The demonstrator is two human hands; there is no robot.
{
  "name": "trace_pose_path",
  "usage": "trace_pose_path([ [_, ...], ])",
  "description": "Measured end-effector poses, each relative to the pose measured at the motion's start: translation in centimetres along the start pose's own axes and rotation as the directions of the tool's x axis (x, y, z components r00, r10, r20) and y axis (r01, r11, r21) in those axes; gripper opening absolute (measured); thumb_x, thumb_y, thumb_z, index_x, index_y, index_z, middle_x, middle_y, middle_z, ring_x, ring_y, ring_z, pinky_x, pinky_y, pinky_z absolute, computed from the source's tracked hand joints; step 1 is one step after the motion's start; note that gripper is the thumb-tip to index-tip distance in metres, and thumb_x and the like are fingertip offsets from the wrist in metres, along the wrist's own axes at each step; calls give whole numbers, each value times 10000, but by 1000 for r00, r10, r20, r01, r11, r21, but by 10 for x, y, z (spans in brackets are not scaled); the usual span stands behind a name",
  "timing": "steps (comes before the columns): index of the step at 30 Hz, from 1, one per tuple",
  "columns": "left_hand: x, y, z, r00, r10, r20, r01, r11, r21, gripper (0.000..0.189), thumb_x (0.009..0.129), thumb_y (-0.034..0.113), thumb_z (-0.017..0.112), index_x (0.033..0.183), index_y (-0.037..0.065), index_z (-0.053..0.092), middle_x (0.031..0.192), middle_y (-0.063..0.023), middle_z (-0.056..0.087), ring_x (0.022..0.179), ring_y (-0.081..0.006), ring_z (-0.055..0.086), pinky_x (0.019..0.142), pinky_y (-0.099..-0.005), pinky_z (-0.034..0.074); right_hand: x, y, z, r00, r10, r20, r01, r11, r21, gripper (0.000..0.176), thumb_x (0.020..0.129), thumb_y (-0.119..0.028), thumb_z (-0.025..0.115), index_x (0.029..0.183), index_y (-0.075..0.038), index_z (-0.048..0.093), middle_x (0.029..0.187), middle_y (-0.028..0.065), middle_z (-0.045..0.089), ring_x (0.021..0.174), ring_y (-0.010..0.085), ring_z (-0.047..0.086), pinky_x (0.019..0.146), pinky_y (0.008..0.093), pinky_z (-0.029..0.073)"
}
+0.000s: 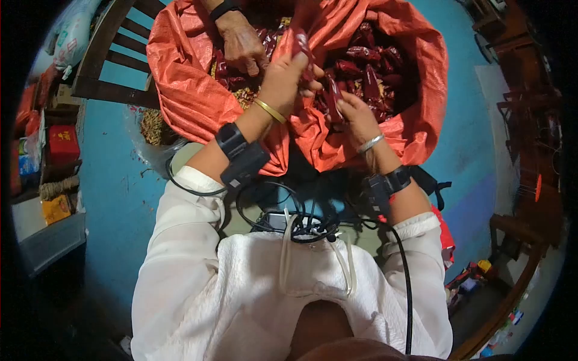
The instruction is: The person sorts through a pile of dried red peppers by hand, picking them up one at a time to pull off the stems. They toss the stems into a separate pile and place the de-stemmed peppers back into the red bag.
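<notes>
Dark red dried chili peppers (302, 45) are gripped in my left hand (286, 78), which wears a gold bangle and is raised over the meeting rims of two orange woven sacks. My right hand (361, 118), with a silver bangle, has its thumb and fingers closed on a long dried chili pepper (331, 96) beside it. The right sack (430, 84) holds many loose chilies (372, 84) and yellowish bits. In the left sack (186, 78), more chilies lie partly hidden behind arms and hands.
Another person's hand (241, 45), with a black wristband, reaches into the left sack. A wooden chair (114, 90) stands at the left, near a clear plastic bag of brownish stalks (158, 127). Black cables (406, 283) run from my wrist devices across my lap.
</notes>
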State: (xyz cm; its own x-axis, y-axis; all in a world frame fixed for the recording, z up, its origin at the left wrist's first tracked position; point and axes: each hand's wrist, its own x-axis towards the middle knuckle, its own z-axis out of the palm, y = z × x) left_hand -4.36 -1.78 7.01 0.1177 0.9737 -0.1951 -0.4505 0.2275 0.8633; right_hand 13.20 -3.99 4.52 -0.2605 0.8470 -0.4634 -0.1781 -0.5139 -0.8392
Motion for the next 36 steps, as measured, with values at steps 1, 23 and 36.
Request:
trace_pose_path([
  [1, 3, 5, -7, 1000, 18, -26, -18, 1000, -19, 292, 875, 320, 457, 899, 36, 522, 767, -63, 601, 558, -93, 566, 462, -189, 452, 1, -6, 6, 1000, 3, 7, -3, 1000, 11, 281, 841, -108, 485, 1099, 3, 477, 772, 11, 559, 655, 85, 530, 582, 210, 450],
  [23, 34, 17, -34, 970, 76, -232, -183, 857, -483, 205, 853, 140, 489, 1006, 5, 461, 974, -139, 558, 796, -195, 576, 712, -277, 495, 14, 1, 13, 999, -3, -43, 5, 999, 47, 267, 843, -145, 497, 1082, -26, 501, 750, 15, 575, 621, 87, 543, 511, 214, 442],
  [36, 18, -55, 19, 999, 28, 40, -39, 951, 306, 491, 819, 167, 546, 1205, -63, 350, 1106, -128, 496, 971, -171, 522, 785, -252, 452, 16, -4, 3, 990, -18, -137, 36, 991, 129, 181, 833, -228, 524, 911, -67, 556, 721, -8, 579, 588, 75, 544, 473, 208, 442],
])
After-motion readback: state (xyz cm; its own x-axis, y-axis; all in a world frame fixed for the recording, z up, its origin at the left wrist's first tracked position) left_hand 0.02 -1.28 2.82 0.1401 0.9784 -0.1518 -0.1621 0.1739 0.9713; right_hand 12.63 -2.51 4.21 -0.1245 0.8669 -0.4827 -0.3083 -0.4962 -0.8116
